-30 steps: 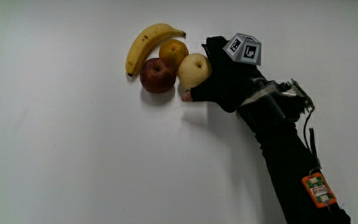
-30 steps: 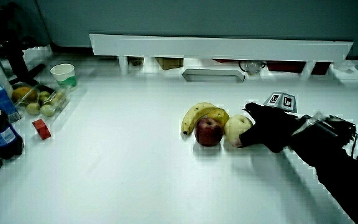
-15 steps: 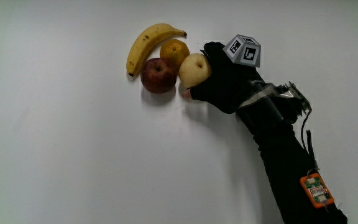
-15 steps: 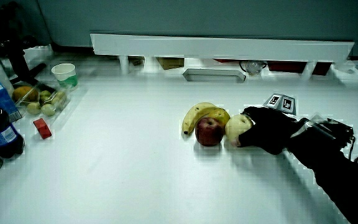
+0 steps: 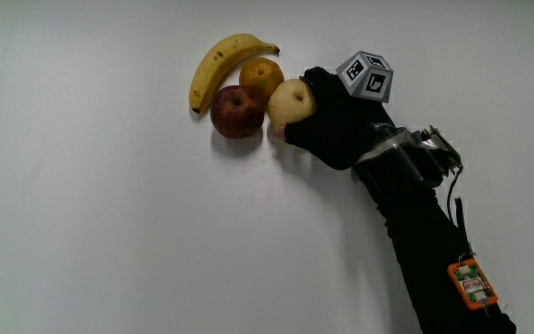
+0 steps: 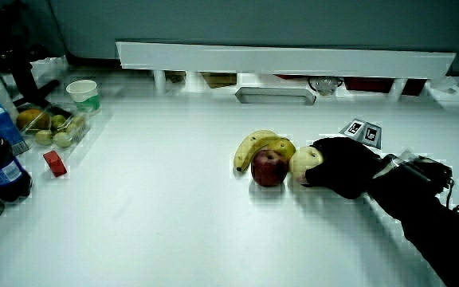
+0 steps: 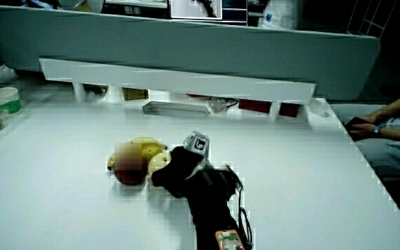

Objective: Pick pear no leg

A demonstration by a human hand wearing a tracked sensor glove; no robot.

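the fingers [image 5: 297, 132] are clamped round the pear [image 5: 288, 100], wrapping its side nearest the hand [image 5: 332, 125], likely so it can come away from the apple [image 5: 235, 111] and orange [image 5: 261, 75] it touches on the desk [image 5: 109, 232], banana [image 5: 219, 63] alongside.

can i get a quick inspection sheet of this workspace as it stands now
surface: white table, bare around the fruit.
job's things: pear beside the red apple, with the orange and banana farther from the person.
clutter: in a side view, a paper cup, a dark bottle, a small red item and a clear tray of small fruit at the table's edge.
grippers: hand wrapped around the pear, patterned cube on its back.
cables: thin wires along the forearm.
surroundings: low white partition.
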